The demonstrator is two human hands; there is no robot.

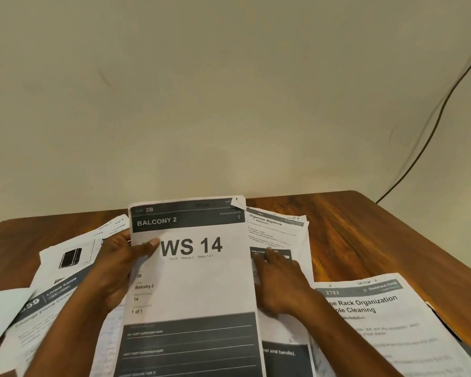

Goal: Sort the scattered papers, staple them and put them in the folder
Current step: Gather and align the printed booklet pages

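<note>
This looks like a plain room in a home, set up as a makeshift paperwork station. A dark wood-grain tabletop (365, 227) stands against a bare cream wall (229, 91) with a thin dark cable (430, 126) running down it. The printed sheets (191, 268) strewn over it carry headings such as "Balcony 2", "Living Room" and "Organize Napkins".

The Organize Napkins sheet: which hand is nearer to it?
Right. The right hand rests with its fingers on the Organize Napkins sheet; the left hand holds the WS 14 sheet, left of it.
</note>
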